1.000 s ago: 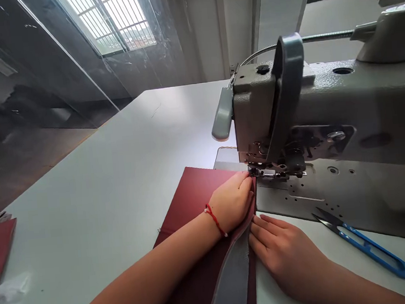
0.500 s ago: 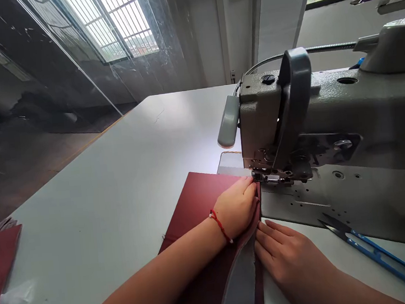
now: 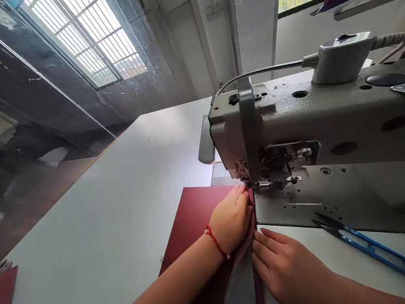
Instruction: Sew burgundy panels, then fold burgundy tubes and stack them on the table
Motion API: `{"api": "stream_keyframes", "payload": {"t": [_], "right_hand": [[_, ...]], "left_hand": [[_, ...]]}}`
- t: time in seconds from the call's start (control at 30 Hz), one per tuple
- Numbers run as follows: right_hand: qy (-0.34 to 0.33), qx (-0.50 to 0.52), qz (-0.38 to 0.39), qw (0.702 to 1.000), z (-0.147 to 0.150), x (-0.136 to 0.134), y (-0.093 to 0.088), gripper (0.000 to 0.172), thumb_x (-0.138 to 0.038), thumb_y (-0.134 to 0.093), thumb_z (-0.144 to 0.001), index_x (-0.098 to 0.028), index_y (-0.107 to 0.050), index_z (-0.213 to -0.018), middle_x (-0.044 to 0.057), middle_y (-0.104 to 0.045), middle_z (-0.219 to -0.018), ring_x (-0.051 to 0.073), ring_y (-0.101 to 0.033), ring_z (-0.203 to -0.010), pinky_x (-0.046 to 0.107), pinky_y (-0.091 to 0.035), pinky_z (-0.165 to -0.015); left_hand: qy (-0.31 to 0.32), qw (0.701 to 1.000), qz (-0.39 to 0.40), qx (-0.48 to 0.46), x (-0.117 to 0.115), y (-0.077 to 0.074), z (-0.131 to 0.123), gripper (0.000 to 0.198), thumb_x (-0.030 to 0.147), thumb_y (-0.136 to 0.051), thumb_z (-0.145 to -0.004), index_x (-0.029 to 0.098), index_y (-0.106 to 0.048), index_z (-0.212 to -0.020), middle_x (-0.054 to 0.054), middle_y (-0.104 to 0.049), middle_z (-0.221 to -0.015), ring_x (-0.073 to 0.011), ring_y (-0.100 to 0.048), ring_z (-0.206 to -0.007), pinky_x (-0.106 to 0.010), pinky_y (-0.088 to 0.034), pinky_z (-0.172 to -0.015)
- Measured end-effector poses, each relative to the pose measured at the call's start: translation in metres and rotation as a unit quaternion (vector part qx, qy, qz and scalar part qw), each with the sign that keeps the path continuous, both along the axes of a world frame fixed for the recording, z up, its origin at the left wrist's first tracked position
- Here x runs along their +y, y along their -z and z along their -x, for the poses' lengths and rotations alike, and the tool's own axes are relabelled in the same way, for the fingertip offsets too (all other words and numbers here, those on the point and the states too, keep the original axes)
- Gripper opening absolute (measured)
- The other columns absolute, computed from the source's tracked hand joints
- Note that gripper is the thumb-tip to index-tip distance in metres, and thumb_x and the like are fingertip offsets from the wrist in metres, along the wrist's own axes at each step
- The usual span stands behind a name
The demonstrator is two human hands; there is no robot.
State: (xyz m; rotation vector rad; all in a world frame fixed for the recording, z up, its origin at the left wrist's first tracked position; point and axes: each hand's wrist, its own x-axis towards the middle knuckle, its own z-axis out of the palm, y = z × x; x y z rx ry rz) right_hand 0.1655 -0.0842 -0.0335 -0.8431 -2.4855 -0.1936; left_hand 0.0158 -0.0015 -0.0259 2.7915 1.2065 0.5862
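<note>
A dark red fabric piece lies on the white table, its right edge under the presser foot of a grey sewing machine. My left hand, a red cord on its wrist, rests flat on the fabric with fingers stretched toward the foot. My right hand lies flat to the right, fingertips pressing the fabric's folded edge, whose grey underside shows near the table's front.
Blue thread snips lie on the table right of my right hand, in front of the machine bed. Another dark red piece sits at the table's far left corner. A gooseneck lamp stands above the machine.
The view has shifted and tilted; both hands stay flat on the red fabric at the presser foot, in much the same pose.
</note>
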Motion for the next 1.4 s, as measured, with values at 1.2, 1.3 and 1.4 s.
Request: {"api": "stream_keyframes", "payload": {"t": [1.2,1.3,1.4], "right_hand": [[0.18,0.25,0.206,0.929,0.022,-0.08,0.003,0.043,0.002,-0.039,-0.081,-0.019,-0.064,-0.108,0.005,-0.062,-0.092,0.017,-0.057,-0.089,0.058,-0.031,-0.107],[0.187,0.254,0.183,0.931,0.021,-0.079,0.004,0.034,0.001,-0.042,-0.083,-0.019,-0.066,-0.095,0.003,-0.062,-0.088,0.017,-0.057,-0.085,0.055,-0.034,-0.106],[0.207,0.263,0.162,0.928,0.022,-0.079,0.005,0.033,0.002,-0.043,-0.083,-0.021,-0.066,-0.082,0.002,-0.061,-0.084,0.016,-0.057,-0.084,0.052,-0.034,-0.107]], "left_hand": [[0.138,0.976,0.144,-0.092,-0.067,-0.02,0.039,0.03,0.016,-0.042,-0.093,0.022,-0.066,-0.111,-0.01,-0.047,-0.136,-0.0245,-0.041,-0.128,-0.044,-0.042,-0.105],[0.127,0.98,0.129,-0.087,-0.071,-0.019,0.038,0.029,0.017,-0.044,-0.094,0.023,-0.067,-0.111,-0.01,-0.051,-0.13,-0.025,-0.042,-0.126,-0.045,-0.042,-0.104],[0.12,0.983,0.112,-0.084,-0.075,-0.017,0.037,0.029,0.017,-0.047,-0.093,0.023,-0.067,-0.113,-0.009,-0.055,-0.126,-0.0254,-0.043,-0.124,-0.045,-0.043,-0.104]]}}
